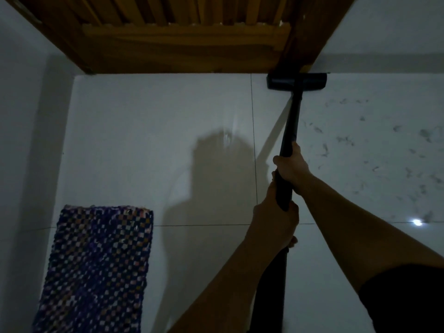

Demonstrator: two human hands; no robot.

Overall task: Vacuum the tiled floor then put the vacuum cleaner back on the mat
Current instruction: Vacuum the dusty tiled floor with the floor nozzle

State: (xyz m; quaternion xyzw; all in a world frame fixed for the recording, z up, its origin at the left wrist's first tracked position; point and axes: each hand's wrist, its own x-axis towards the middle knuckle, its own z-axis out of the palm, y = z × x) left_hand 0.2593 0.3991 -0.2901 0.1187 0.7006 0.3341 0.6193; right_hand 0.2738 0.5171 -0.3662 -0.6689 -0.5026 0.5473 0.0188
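Slim black vacuum cleaner, flat rectangular head.

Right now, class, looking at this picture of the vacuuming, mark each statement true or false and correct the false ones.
1. Both hands grip the vacuum's long tube. True: the left hand and the right hand are curled round the wand.
2. The vacuum head rests on the mat. False: the vacuum head is on the tiled floor at the foot of the wooden door. The mat lies apart, at lower left.
3. Dark bits of dirt lie scattered on the tiles to the right of the wand. True.
4. The right hand holds the wand nearer the body than the left hand. False: it grips further along, towards the vacuum head.
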